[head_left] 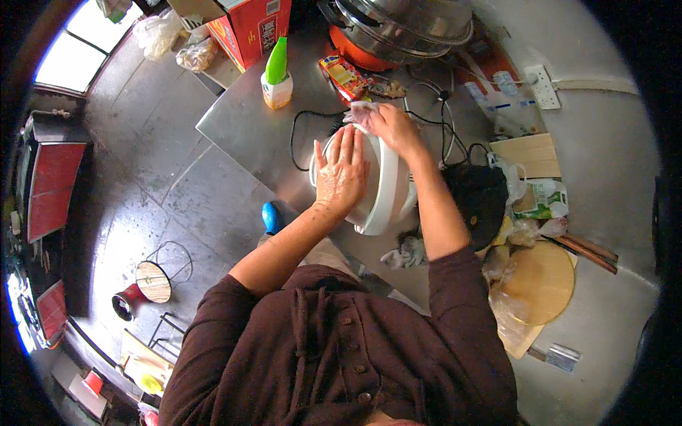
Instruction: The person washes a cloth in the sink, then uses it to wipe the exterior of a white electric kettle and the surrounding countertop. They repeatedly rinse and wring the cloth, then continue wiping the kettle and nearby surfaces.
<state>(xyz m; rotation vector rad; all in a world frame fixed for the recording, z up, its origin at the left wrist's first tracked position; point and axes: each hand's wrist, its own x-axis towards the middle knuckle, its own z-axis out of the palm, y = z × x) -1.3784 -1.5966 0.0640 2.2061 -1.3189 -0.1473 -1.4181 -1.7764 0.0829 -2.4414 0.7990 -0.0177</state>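
A white, rounded appliance that looks like a rice cooker (386, 186) stands on the steel table in front of me, a broad handle band across its top. My left hand (341, 176) lies flat on its lid with the fingers stretched out. At the far edge, my right hand (395, 131) grips a crumpled pale pinkish cloth (361, 113) against the appliance. A black cord (293, 145) curls on the table to its left. The far side of the appliance is partly hidden by my hands.
Beyond stand a green-topped bottle (277, 89), a red-yellow packet (344, 77) and a large steel pot (405, 32). To the right lie a black cloth-like heap (472, 202), plastic bags and a round wooden board (543, 282). The table's edge and tiled floor (160, 149) are at left.
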